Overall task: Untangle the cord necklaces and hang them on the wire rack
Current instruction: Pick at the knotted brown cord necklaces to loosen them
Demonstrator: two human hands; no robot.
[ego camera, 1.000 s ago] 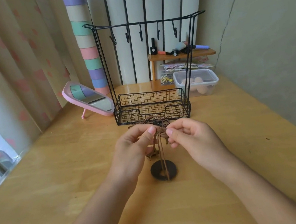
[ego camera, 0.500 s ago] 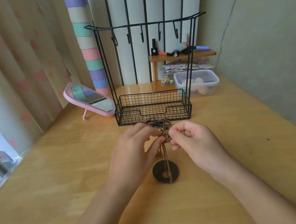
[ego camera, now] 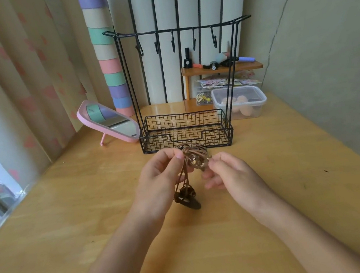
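Tangle: the cord necklaces (ego camera: 194, 156) hung bunched in the air between both hands, just in front of the wire rack (ego camera: 185, 133).
Left hand (ego camera: 157, 182): fingers curled, thumb and forefinger pinching the knot's left side.
Right hand (ego camera: 232, 175): fingertips pinching the right side, lower fingers loose.
Long axis: strands dropped from the knot to dark pendants (ego camera: 186, 198), closer to the left hand.
Hooks (ego camera: 172, 44): bare, up and beyond the knot.
Count: probably two cords; too bunched to tell.

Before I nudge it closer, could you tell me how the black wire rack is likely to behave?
The wire rack is thin open wire, so probably light, sliding easily on the smooth table. Its tall frame over a small basket base may tip if pushed near the hook bar.
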